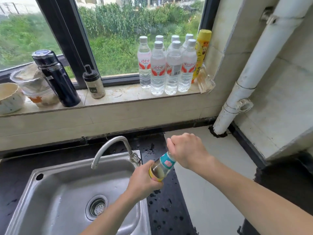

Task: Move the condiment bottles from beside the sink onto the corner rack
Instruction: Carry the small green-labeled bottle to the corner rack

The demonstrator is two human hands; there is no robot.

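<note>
Two bare forearms reach in from the bottom edge, and both hands meet on one condiment bottle [163, 167]. The left hand [144, 181] has its fingers wrapped round the bottle's lower body, over a yellow label. The right hand [188, 150] is closed in a fist over the bottle's top, so the cap is hidden. The bottle is clear glass with a teal label near the neck. It is held in the air, tilted with its neck leaning away and to the right, above the right rim of the steel sink [64, 187] and the wet dark strip of worktop [169, 217] beside it. Right of that strip the worktop is pale. A curved tap [110, 146] arches over the basin, and a round strainer [97, 206] sits in the basin floor.

Behind, on the window sill [122, 96], a cluster of clear water bottles [171, 68] stands near the right end. A tall yellow bottle [202, 53] stands just beside them against the wall, with a bagged bundle of thin sticks [205, 81] leaning in front of it. Further left are a small shaker jar [94, 83], a dark flask [55, 78], stacked plastic tubs [33, 85] and a bowl [8, 97]. A white pipe [254, 73] runs down into the corner
</note>
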